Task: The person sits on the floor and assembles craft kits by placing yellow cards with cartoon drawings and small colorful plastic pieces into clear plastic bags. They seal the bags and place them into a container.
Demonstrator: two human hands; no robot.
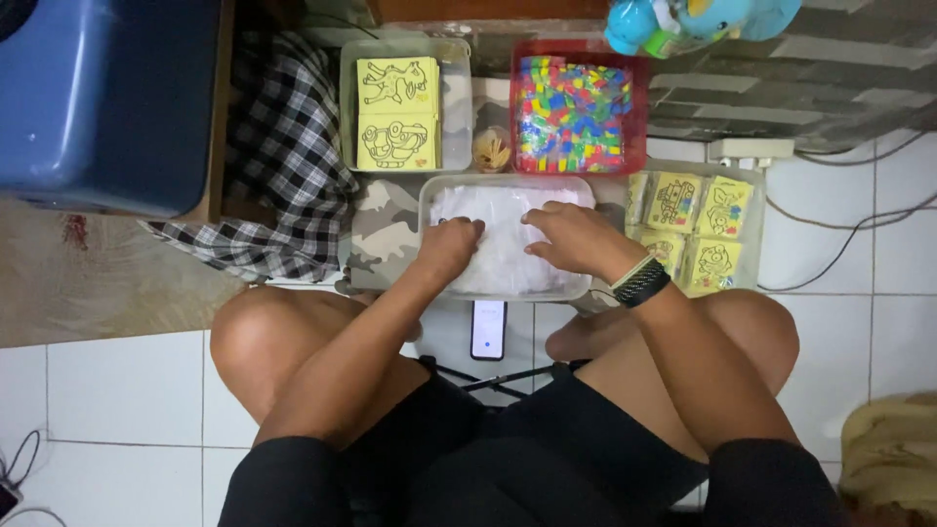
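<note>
Two hands in one tray of white bags

Both hands rest in the clear tray (pixel 427 200) directly before the crossed legs, within easy reach. The left hand (pixel 451 246) is closed, fingers curled, gripping the white plastic bags (pixel 503 256). The right hand (pixel 576 237) lies flat on them, fingers loosely spread, seemingly pressing the stack down. Yellow picture cards (pixel 397 112) and a red tray of coloured pieces (pixel 576 112) sit just behind.

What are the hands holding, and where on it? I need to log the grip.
Both the left hand and right hand press on the clear plastic bags in the white tray; a true grasp cannot be told.
</note>
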